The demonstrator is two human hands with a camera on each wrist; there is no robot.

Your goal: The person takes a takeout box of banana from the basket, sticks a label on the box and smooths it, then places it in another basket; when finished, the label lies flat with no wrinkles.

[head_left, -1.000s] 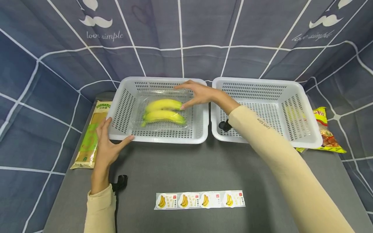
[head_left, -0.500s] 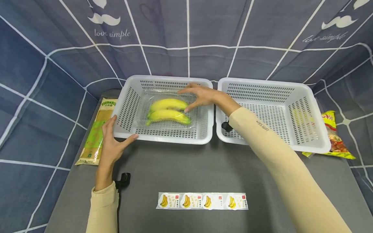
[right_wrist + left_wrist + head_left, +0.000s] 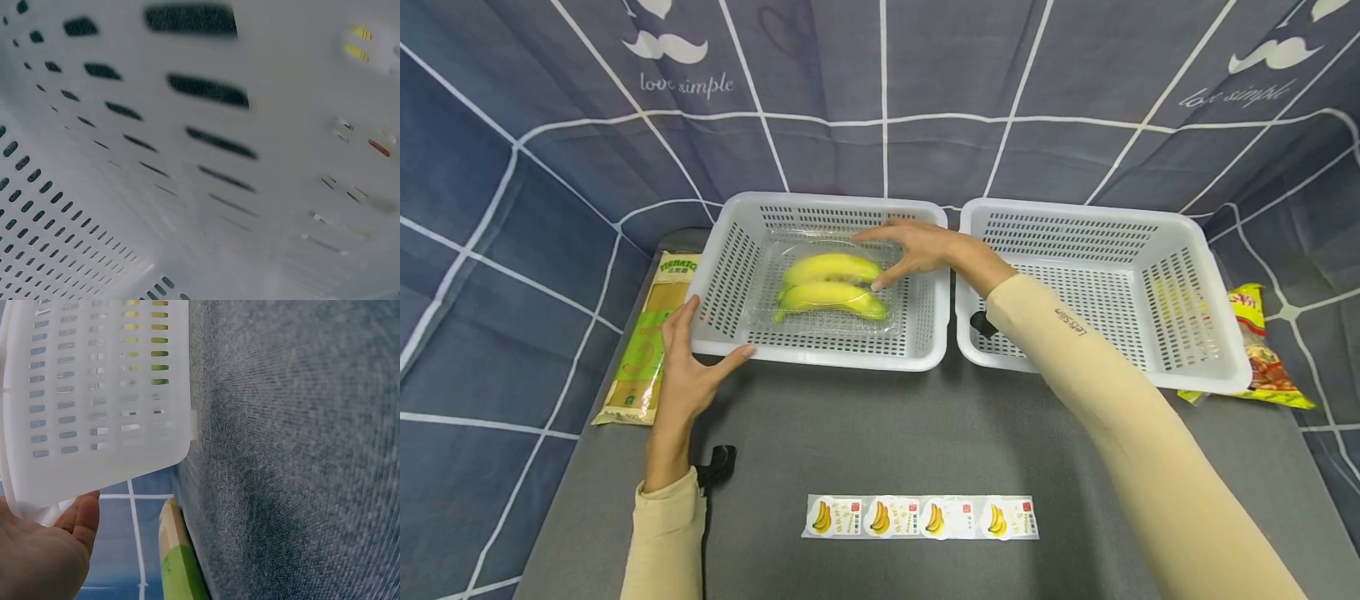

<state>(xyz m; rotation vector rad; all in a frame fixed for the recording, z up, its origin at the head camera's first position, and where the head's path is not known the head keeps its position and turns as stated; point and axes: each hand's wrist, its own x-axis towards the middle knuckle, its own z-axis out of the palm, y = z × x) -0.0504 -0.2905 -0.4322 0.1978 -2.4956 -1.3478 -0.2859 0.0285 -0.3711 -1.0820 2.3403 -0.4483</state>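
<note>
Clearly the step in hand is the reach for the bananas [image 3: 829, 286], which lie in a clear plastic tray [image 3: 823, 321] on the floor of the left basket [image 3: 925, 329], the one nearer the pasta packet [image 3: 647, 350]. The right hand [image 3: 917, 246] is inside that basket with fingers spread and fairly straight, hanging over the right end of the fruit; a fingertip looks to touch or nearly touch the upper banana, but nothing is gripped yet. The left hand [image 3: 688, 367] rests on the near left corner of the basket, thumb along the front wall and fingers up the side, loosely spread, which I judge to be bracing it on the grey surface [image 3: 880, 433]. The right basket [image 3: 1150, 375] stands just beside, with a snack bag [image 3: 1255, 350] behind its far corner, and a strip of banana labels [image 3: 921, 517] lies near the front edge. Next, I judge, the right hand must lower and close round the tray's edges or the fruit, while the left holds the basket steady
</note>
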